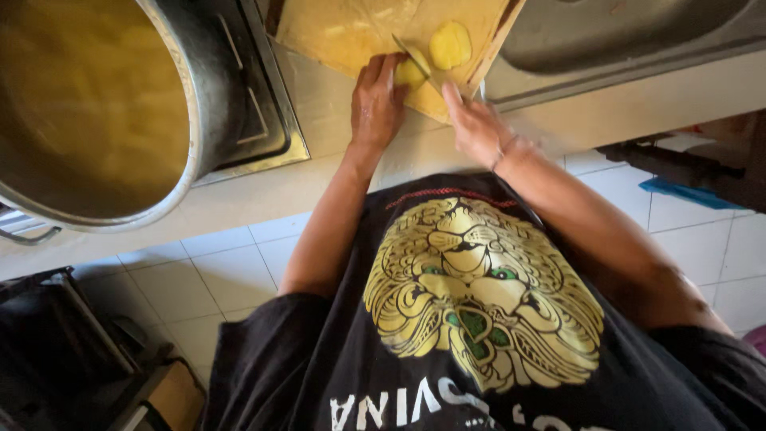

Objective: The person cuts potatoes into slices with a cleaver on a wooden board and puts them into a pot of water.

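Note:
A wooden cutting board [351, 32] lies on the counter in front of me. My left hand [375, 100] presses a peeled yellow potato piece [409, 73] down on the board. My right hand [475, 124] grips a knife [415, 57], whose blade rests across that potato piece. A cut yellow potato slice [449, 44] lies just beyond the blade on the board.
A large metal pot [187, 120] full of yellow liquid sits on a stove [263, 120] at the left. A steel sink [622, 40] is at the right. White floor tiles [215, 271] show below the counter edge, with dark objects at the lower left.

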